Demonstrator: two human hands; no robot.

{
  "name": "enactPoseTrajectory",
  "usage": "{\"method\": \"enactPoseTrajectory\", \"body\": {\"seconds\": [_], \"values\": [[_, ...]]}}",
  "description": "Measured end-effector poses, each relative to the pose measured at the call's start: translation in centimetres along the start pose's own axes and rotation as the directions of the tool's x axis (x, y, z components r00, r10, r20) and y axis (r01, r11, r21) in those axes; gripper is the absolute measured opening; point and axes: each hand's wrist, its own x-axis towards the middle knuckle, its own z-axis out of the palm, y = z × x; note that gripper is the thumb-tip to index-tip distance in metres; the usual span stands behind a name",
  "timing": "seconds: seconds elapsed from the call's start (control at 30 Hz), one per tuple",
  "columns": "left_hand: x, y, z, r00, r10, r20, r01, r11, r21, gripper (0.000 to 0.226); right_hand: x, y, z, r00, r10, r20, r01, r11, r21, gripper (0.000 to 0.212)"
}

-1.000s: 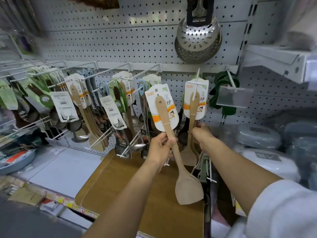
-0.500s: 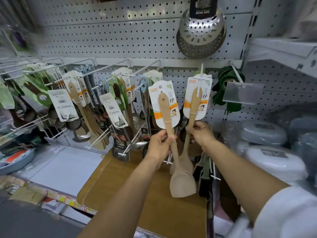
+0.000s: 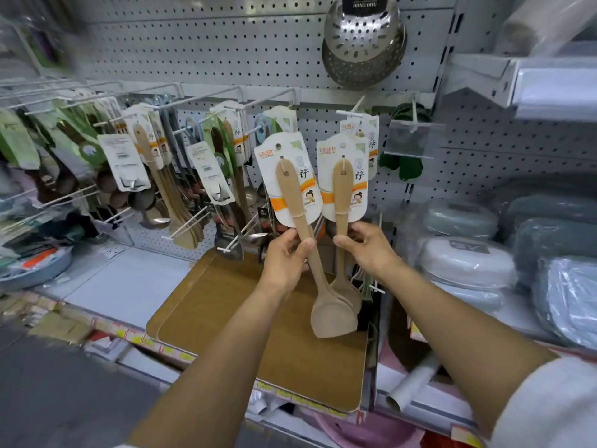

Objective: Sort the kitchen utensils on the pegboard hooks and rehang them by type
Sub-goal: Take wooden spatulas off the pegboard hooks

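Nearest, the left hand (image 3: 284,257) grips the shaft of a wooden spatula (image 3: 305,240), fingers and thumb curled round it just below its backing card. The right hand (image 3: 368,248) pinches the handle of a second wooden spatula (image 3: 342,202) the same way, thumb on the front. A second ago the two spatulas were apart, the left one tilted with its blade swung toward the camera, and the right one hung higher, close to its hook — now the two are side by side at one height, cards nearly touching and blades overlapping above the brown board (image 3: 258,334).

They are plainly the same type, so this reads as a comparison made and a match found; the likely next step is to hang both on one hook.

Behind them a carded spatula (image 3: 371,140) hangs on the pegboard (image 3: 193,50), under the steel strainers (image 3: 363,43) — probably the peg these belong on.
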Motion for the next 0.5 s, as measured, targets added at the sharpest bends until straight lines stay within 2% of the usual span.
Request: {"method": "enactPoseTrajectory", "body": {"seconds": [0.27,0.5], "values": [[-4.3,-0.4,-4.1,0.981,0.025,-0.193,-0.028,1.000,-0.011,0.015,-1.7,-3.2,4.4,0.974,-0.187,0.125,0.188,0.982,0.005,0.017],[-6.3,-3.2,-9.9,0.932,-0.002,-0.364,0.001,1.000,-0.003,0.018,-2.1,-3.9,11.7,0.926,-0.210,0.315,0.211,0.977,0.031,0.010]]}}
